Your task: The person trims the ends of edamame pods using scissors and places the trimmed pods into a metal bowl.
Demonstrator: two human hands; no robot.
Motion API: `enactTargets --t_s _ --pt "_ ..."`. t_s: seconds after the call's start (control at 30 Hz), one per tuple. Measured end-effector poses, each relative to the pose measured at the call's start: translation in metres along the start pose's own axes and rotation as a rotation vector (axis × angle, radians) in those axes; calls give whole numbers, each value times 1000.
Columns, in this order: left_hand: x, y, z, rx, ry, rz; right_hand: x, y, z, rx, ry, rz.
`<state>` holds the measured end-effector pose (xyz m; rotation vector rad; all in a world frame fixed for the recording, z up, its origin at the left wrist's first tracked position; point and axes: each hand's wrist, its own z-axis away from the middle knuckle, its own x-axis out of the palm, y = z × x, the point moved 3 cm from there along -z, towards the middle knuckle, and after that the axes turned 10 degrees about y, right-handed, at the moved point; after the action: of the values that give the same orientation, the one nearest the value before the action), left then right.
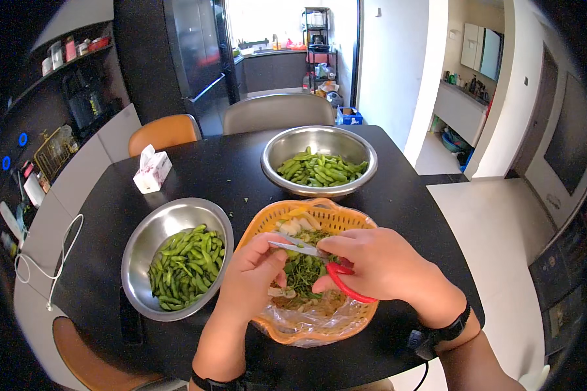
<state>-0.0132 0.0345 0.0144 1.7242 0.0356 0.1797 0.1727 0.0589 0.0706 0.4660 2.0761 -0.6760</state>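
My right hand grips a pair of scissors with red handles, its blades pointing left. Close to the blade tips, my left hand has thumb and fingers pinched together; a bit of green shows between the blades, but what the fingers pinch is mostly hidden. Both hands are above an orange plastic basket lined with a clear bag and holding green trimmings and pale scraps. Edamame pods lie in a steel bowl on the left. More pods fill part of a second steel bowl behind the basket.
On the black table stands a tissue pack at the back left. A dark phone-like object lies near the left bowl. A white cable hangs at the left edge. Orange and grey chairs stand behind the table.
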Motion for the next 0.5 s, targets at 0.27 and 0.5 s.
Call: enactTargets --t_s 0.27,0.5 --pt "1 3 -5 -4 95 446 3 2 0 -29 6 -7" --pt "6 3 -5 22 53 606 0 -2 0 -33 94 -29"
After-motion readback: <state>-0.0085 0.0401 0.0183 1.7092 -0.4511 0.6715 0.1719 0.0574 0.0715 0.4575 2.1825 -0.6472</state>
